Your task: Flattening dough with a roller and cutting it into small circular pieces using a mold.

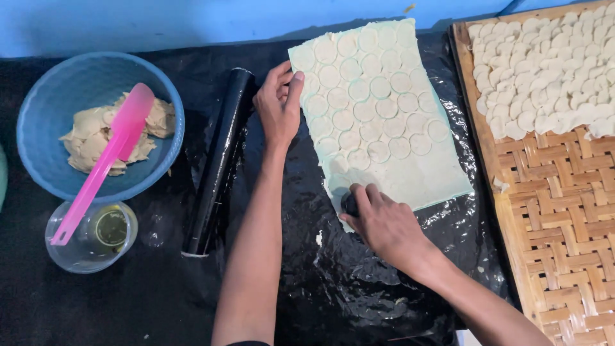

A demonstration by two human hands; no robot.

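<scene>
I log a pale cream dough sheet point(378, 115) patterned with rows of cut circles, on glossy black plastic sheeting point(333, 282). Blue bowl point(38, 128) holding beige dough scraps point(90, 138); pink spatula point(106, 160); black rolling pin point(218, 163); tan woven bamboo tray point(564, 224) (criss-cross weave) bearing whitish discs point(551, 70).

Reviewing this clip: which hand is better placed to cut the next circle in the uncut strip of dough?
Likely the right hand: it already grips the dark round cutter at the near edge of the dough sheet. The left hand lies flat on the sheet's left edge.
</scene>
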